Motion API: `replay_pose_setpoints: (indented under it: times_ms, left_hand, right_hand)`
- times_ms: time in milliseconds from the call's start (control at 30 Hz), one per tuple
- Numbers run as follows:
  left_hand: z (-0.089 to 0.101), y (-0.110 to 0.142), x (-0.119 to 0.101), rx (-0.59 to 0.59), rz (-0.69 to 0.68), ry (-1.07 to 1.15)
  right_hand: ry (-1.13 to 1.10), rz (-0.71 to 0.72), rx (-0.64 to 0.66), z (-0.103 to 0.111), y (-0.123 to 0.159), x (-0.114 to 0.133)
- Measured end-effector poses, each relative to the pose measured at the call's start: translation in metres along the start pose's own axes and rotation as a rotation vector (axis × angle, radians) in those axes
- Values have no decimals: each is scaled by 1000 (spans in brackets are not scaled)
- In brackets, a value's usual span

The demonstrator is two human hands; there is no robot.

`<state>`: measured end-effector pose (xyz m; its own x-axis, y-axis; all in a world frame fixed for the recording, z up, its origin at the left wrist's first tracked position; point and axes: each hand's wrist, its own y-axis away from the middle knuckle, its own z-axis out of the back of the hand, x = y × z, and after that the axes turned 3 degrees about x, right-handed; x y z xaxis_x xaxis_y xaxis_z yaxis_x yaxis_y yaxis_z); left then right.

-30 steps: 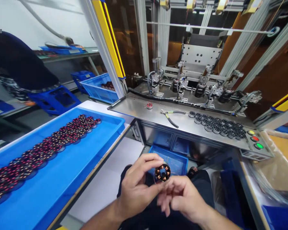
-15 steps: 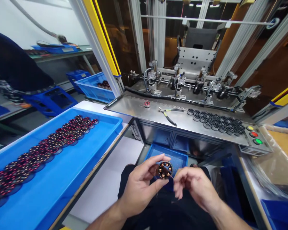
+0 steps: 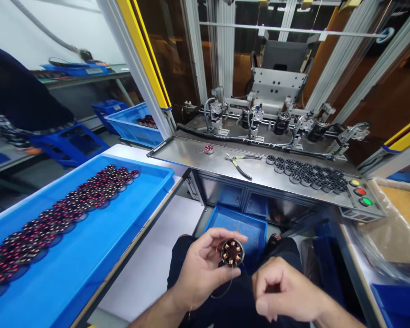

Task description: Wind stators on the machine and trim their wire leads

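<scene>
My left hand (image 3: 200, 269) grips a wound motor stator (image 3: 233, 244) by its rim, between thumb and fingers. Copper coils ring its inside, and the open face is turned up toward me. A thin loose copper wire (image 3: 231, 284) hangs from it in a curve below my thumb. To the right of the stator, apart from it, is my right hand (image 3: 287, 291), with fingers curled in and slightly blurred. Whether any wire lies in those fingers is hidden.
A blue tray (image 3: 123, 232) at left holds rows of wound stators. On the steel bench (image 3: 187, 150) lie one red-wound stator (image 3: 208, 149), cutting pliers (image 3: 239, 165), many black cores (image 3: 307, 173) and a button box (image 3: 362, 212). A blue bin (image 3: 239, 223) stands below. A person (image 3: 23, 91) is at far left.
My right hand has moved down and right, away from the stator, and its fingers have curled. The stator has dropped slightly in my left hand's grip, and a wire now hangs below it.
</scene>
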<state>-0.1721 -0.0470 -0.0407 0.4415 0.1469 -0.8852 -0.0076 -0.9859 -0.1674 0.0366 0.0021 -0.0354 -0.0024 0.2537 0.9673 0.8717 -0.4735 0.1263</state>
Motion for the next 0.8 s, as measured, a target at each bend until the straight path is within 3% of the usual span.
replay_pose_setpoints:
  times_ms: [33, 100, 200, 300, 400, 633, 800]
  left_hand:
    - [2, 1, -1, 13, 5, -34]
    - [4, 3, -2, 51, 9, -125]
    - [2, 5, -2, 122, -13, -260]
    - [-2, 5, -2, 183, -51, -321]
    - [-3, 5, -3, 175, -65, -236]
    - [-5, 0, 1, 152, 94, 178]
    - [-14, -1, 11, -27, -56, -60]
  right_hand:
    - [88, -1, -10, 6, 3, 5]
    - [257, 60, -148, 15, 6, 19]
    - [387, 197, -357, 10, 1, 39]
    - [398, 213, -362, -7, -11, 45]
    - [292, 256, -387, -20, -18, 35]
    - [173, 436, -491, -31, -19, 3]
    - [184, 417, -567, -33, -20, -6]
